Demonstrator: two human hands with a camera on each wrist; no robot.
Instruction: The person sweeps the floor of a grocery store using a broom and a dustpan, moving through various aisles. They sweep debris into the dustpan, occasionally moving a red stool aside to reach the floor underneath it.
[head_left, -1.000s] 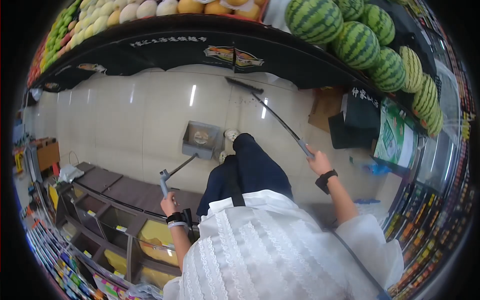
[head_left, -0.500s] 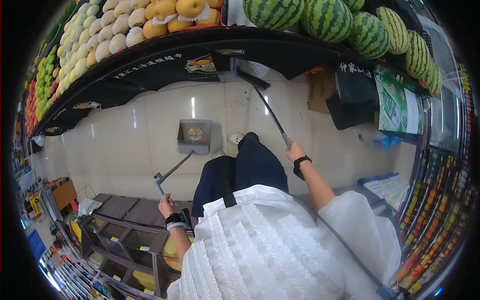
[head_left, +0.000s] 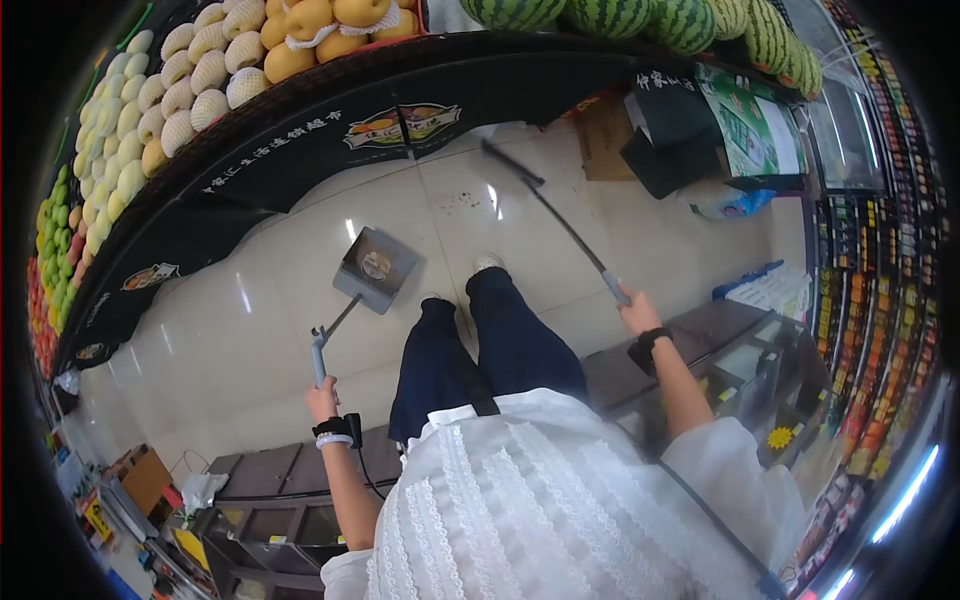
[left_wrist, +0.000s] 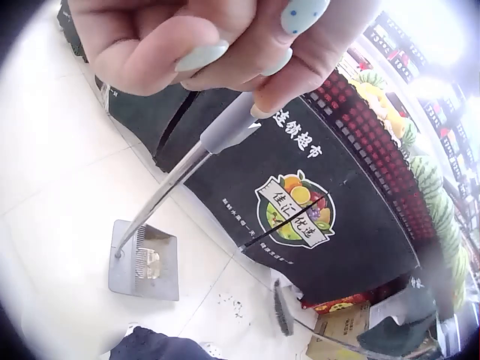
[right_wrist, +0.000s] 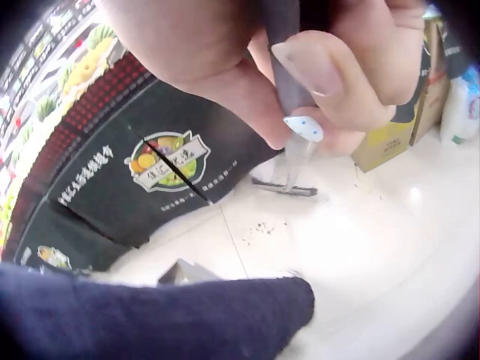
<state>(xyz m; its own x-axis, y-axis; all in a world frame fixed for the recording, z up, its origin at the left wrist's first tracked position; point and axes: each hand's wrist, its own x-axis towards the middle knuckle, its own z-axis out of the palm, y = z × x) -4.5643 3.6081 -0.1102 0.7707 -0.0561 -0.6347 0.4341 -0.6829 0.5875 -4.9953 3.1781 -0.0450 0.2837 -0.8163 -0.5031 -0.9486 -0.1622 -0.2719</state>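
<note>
My left hand grips the handle of a grey long-handled dustpan, whose pan rests on the floor left of my feet. The left wrist view shows my fingers curled around that handle above the pan. In my right hand is the broom's handle, and the broom head is by the black skirt of the fruit stand. Dark debris lies on the tiles between broom head and dustpan. The right wrist view has my fingers wrapped round the broom handle, with the bristles beyond.
A black-skirted stand holding pears and watermelons runs along the far side. A cardboard box and a blue plastic bag are at the right. Low display bins stand behind me, near my left arm.
The view has turned. The broom head has come away from the stand's skirt, where it was touching or close half a second ago. The dustpan has tilted round slightly; both hands keep their grips.
</note>
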